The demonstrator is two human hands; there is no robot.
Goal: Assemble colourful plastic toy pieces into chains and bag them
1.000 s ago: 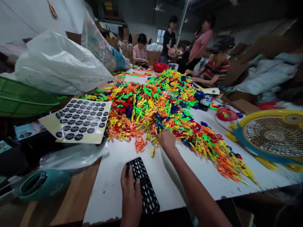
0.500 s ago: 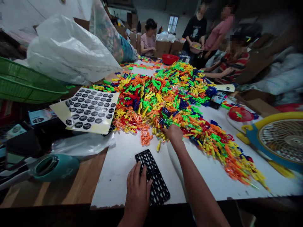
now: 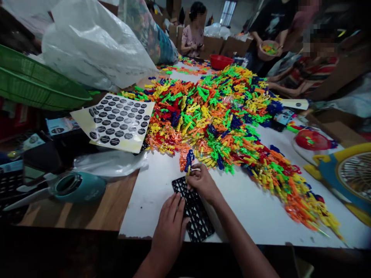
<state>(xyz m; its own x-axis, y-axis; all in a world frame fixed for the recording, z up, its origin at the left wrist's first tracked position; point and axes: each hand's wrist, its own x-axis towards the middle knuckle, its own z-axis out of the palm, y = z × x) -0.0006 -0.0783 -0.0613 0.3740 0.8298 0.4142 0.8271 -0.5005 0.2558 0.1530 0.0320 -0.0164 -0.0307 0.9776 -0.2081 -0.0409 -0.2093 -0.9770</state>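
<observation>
A black plastic tray (image 3: 199, 220) with rows of holes lies on the white table in front of me. My left hand (image 3: 171, 218) rests on its left edge, fingers stretched out flat. Over the tray's far end, my right hand (image 3: 201, 181) pinches a small plastic toy (image 3: 189, 162) with a blue top and a yellow lower part, held upright. Just beyond spreads a large heap of plastic toys (image 3: 208, 112) in orange, green, yellow, blue and red, some of them glossy as if wrapped.
Left of the heap lies a sticker sheet (image 3: 121, 121) with black labels, near a teal jar (image 3: 84, 187) and a green basket (image 3: 37, 83). A yellow-and-blue fan (image 3: 333, 170) stands at right. Across the table are several people; one holds a pink bowl (image 3: 265, 54).
My right hand has drawn back from the heap to the tray's far end with the blue-and-yellow toy. My left hand stays on the tray. The camera view has shifted.
</observation>
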